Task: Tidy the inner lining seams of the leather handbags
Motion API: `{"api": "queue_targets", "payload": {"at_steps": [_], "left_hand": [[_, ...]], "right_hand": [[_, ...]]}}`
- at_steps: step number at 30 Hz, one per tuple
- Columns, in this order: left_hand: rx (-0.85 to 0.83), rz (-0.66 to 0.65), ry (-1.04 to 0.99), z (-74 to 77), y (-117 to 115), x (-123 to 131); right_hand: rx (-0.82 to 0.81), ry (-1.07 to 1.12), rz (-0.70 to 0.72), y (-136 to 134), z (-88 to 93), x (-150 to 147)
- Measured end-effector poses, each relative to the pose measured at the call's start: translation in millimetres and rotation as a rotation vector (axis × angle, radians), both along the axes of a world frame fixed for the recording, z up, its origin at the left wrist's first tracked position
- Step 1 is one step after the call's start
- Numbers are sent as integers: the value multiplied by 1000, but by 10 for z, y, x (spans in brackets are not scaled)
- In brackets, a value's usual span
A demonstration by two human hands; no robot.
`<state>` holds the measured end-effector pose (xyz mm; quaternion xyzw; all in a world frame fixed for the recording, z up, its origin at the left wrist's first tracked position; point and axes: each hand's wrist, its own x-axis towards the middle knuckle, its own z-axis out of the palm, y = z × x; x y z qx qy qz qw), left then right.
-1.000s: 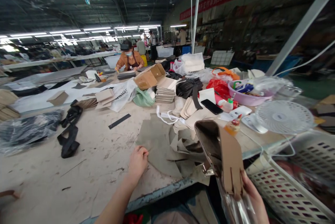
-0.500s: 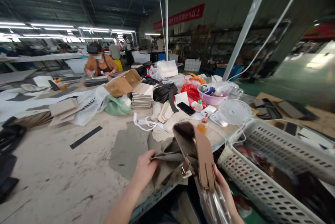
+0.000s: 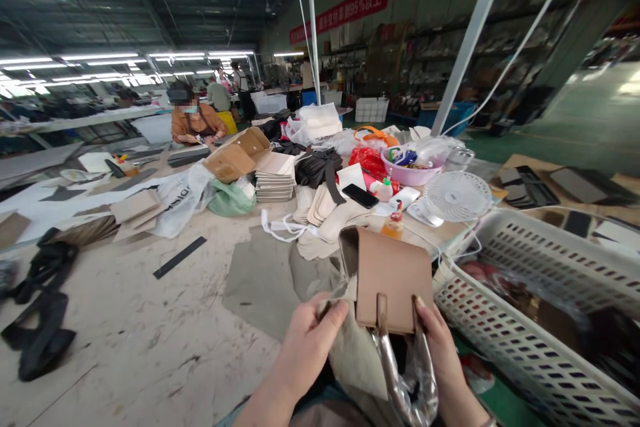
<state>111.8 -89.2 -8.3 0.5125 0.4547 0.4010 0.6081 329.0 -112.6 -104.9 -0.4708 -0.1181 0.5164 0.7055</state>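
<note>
A tan leather bag (image 3: 393, 280) with a flap and strap is upright at the near edge of the worktable (image 3: 150, 334). My right hand (image 3: 440, 354) grips its lower right side, with clear plastic wrap (image 3: 407, 380) hanging below. My left hand (image 3: 310, 340) pinches a grey-beige fabric piece (image 3: 353, 350) lifted off the table, just left of the bag. Both hands are closed on what they hold.
Grey fabric pieces (image 3: 260, 280) lie on the table beyond my hands. Further back are stacked cut pieces (image 3: 273, 180), a phone (image 3: 360, 196), a pink bowl (image 3: 407, 174) and a small white fan (image 3: 456, 197). A white basket (image 3: 525, 307) stands on the right. A person (image 3: 193, 120) works far left.
My left hand lifted the grey fabric off the table and drew it toward me. The bag turned so its flap faces me, and the view swung right.
</note>
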Motion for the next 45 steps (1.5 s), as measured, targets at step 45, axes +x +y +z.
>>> {"api": "queue_targets", "payload": {"at_steps": [45], "left_hand": [[386, 306, 302, 174, -158, -85]], "right_hand": [[57, 32, 187, -105, 55, -277]]}}
